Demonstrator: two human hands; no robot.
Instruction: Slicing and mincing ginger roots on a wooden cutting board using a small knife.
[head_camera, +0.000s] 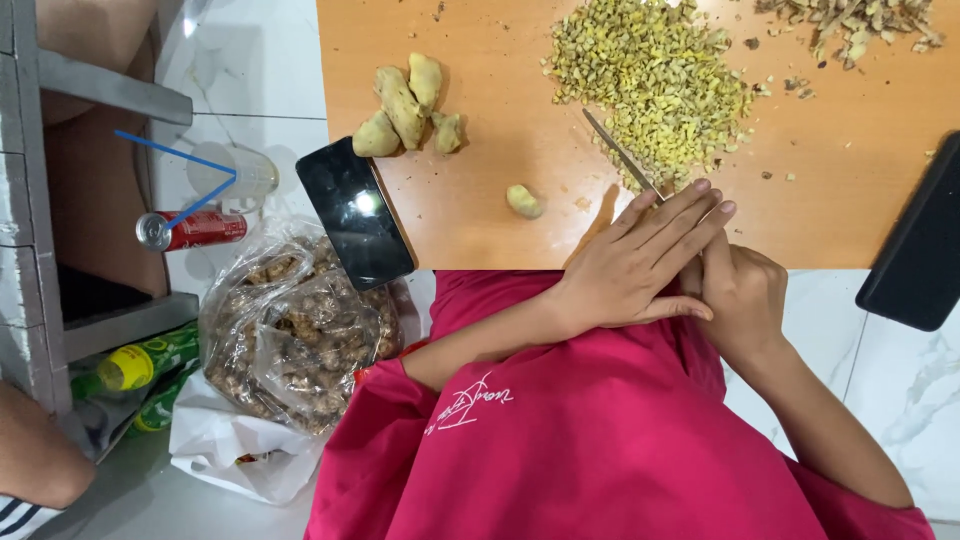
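My right hand (745, 290) is closed around the handle of a knife at the near edge of the orange wooden table (480, 200). The knife's thin blade (618, 152) points up and left into a pile of finely chopped ginger (650, 80). My left hand (640, 262) lies flat with fingers stretched out, across the knife's handle end and over my right hand. One small peeled ginger piece (523, 201) sits alone just left of my hands. Three whole ginger knobs (405, 100) lie farther left.
A black phone (355, 212) overhangs the table's left edge. Ginger peels (860, 20) lie at the top right, with a dark flat object (915, 240) at the right edge. On the floor are a bag of ginger (290, 330), a red can (190, 230), a cup with a blue straw (235, 175) and green bottles (140, 365). Another person's limb (30, 460) is at the bottom left.
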